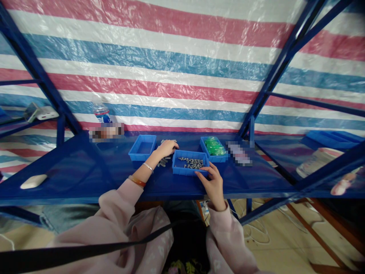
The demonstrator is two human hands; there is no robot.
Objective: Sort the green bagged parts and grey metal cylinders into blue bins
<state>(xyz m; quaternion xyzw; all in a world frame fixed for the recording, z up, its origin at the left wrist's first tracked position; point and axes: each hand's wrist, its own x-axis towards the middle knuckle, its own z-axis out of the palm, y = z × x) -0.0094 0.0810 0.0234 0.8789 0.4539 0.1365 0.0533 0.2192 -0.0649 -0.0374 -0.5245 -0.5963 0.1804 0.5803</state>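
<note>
A blue plastic bin (186,172) with many small metal screws (194,163) inside stands in front of me on the table. At its near right corner, my right hand (213,182) pinches the wall, thumb outside and fingers over the rim. My left hand (167,147) reaches to the far left corner of this bin with its fingers curled; what lies between the fingertips is hidden. Under and beside that hand is a loose pile of metal pieces (163,161), partly covered. Further left sits an empty blue bin (143,147).
Behind on the right, another blue bin (204,145) holds green items in clear plastic (215,146). A blurred flat object (238,153) lies beside it. A water bottle (102,112) stands back left, and a white mouse-shaped object (33,181) lies front left. Blue metal posts (264,83) frame the table.
</note>
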